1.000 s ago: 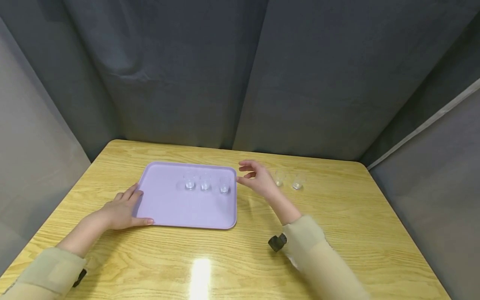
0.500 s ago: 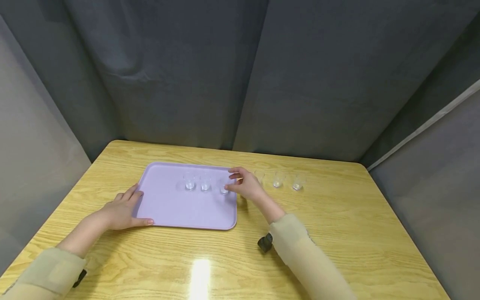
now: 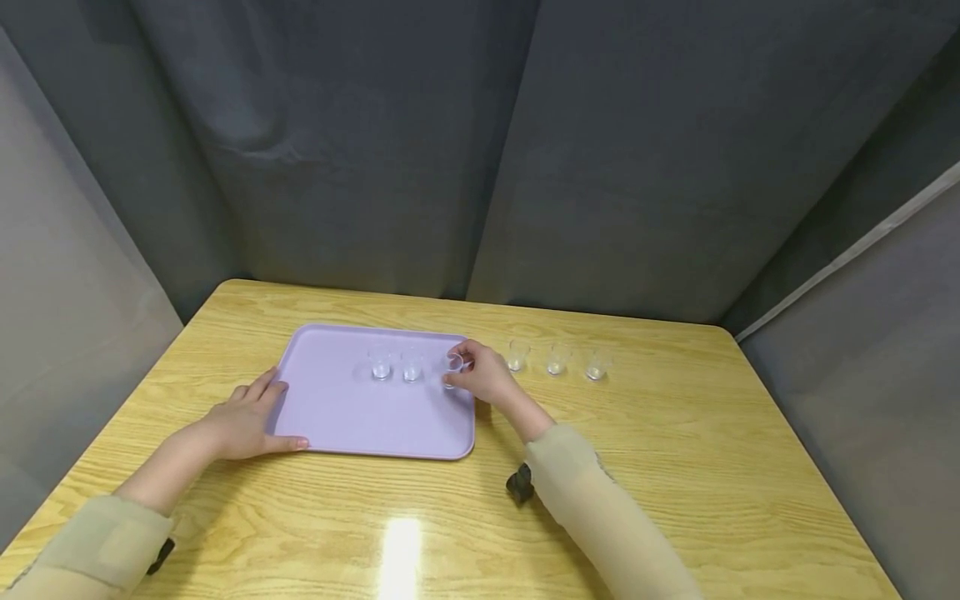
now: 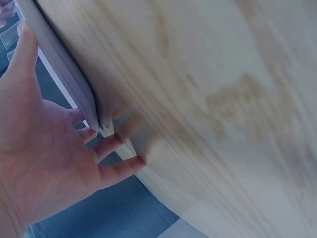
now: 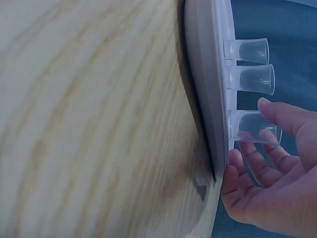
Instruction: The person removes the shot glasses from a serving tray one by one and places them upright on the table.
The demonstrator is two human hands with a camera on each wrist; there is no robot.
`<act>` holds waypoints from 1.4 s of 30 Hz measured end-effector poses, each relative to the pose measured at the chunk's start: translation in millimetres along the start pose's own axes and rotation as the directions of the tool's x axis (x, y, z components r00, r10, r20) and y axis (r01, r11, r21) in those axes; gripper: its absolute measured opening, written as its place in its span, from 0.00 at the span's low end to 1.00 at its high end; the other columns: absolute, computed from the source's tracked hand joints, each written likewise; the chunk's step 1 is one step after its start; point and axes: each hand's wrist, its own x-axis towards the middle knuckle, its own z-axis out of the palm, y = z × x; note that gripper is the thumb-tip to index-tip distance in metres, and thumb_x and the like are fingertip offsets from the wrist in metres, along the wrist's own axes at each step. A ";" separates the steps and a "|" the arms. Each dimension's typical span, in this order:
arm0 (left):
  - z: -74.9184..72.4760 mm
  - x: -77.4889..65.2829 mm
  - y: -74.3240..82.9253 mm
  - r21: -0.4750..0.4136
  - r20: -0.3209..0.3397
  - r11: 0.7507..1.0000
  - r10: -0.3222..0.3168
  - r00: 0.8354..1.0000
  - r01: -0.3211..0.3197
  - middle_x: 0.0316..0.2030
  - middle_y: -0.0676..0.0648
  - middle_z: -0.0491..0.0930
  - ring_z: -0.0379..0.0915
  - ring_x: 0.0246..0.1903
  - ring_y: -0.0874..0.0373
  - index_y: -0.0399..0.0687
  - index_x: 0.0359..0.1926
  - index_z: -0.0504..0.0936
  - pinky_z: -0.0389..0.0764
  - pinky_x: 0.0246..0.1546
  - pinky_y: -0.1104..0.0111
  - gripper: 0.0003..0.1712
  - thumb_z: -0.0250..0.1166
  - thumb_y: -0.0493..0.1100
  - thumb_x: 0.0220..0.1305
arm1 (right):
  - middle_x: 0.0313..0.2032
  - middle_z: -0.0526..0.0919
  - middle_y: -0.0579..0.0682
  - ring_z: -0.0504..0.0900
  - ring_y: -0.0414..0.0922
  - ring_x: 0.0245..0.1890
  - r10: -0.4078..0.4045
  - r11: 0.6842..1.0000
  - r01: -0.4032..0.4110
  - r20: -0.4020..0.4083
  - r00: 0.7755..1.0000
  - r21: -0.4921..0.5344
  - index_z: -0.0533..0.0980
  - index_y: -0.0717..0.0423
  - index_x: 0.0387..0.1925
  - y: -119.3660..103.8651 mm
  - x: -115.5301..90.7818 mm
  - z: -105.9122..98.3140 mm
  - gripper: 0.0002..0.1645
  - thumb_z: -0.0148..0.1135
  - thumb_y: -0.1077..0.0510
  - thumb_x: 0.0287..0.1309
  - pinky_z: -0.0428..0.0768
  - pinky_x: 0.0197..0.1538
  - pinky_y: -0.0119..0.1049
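Observation:
A lilac tray (image 3: 360, 425) lies on the table, with three small clear glasses upright in a row toward its right side. My right hand (image 3: 491, 375) holds the rightmost glass (image 5: 247, 124) near its rim, thumb on one side and fingers on the other. In the right wrist view its base is at the tray's surface. Left of it stand the middle glass (image 3: 412, 370) and the leftmost glass (image 3: 381, 369). My left hand (image 3: 240, 425) rests at the tray's left edge with spread fingers, its thumb along the front rim.
Three more clear glasses stand on the table right of the tray: a near one (image 3: 517, 356), a middle one (image 3: 556, 360) and a far right one (image 3: 596, 364). Dark grey curtains (image 3: 360, 167) hang behind the wooden table (image 3: 637, 467).
My right hand has moved left from the table beside the tray to the tray's rightmost glass, and its fingers have come around it. The left hand has stayed in place.

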 end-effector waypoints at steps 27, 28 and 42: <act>-2.2 -0.7 1.8 -0.005 0.004 1.000 -0.006 1.000 0.006 0.70 0.29 0.44 0.52 0.61 0.29 0.29 0.67 0.56 0.64 0.47 0.34 0.67 0.58 0.80 0.44 | 0.37 0.83 0.48 0.78 0.47 0.37 -0.115 0.990 0.114 -0.003 0.993 -0.080 0.79 0.54 0.42 -11.9 -33.8 -46.2 0.18 0.71 0.56 0.49 0.76 0.42 0.37; -3.5 -1.2 3.1 -0.005 0.005 1.000 -0.005 1.000 0.005 0.69 0.28 0.44 0.52 0.61 0.28 0.29 0.67 0.56 0.65 0.47 0.34 0.67 0.58 0.80 0.44 | 0.37 0.84 0.48 0.79 0.48 0.38 -0.119 0.989 0.118 -0.001 0.993 -0.083 0.79 0.54 0.43 -11.0 -35.8 -48.8 0.18 0.71 0.55 0.49 0.76 0.43 0.38; -6.9 -3.2 7.5 0.002 0.008 1.000 -0.014 1.000 0.014 0.69 0.28 0.45 0.53 0.61 0.28 0.28 0.66 0.57 0.64 0.48 0.34 0.64 0.61 0.76 0.46 | 0.37 0.84 0.49 0.79 0.47 0.38 -0.129 0.989 0.125 -0.040 0.991 -0.082 0.78 0.56 0.43 12.2 -62.0 -71.9 0.18 0.72 0.57 0.49 0.77 0.44 0.43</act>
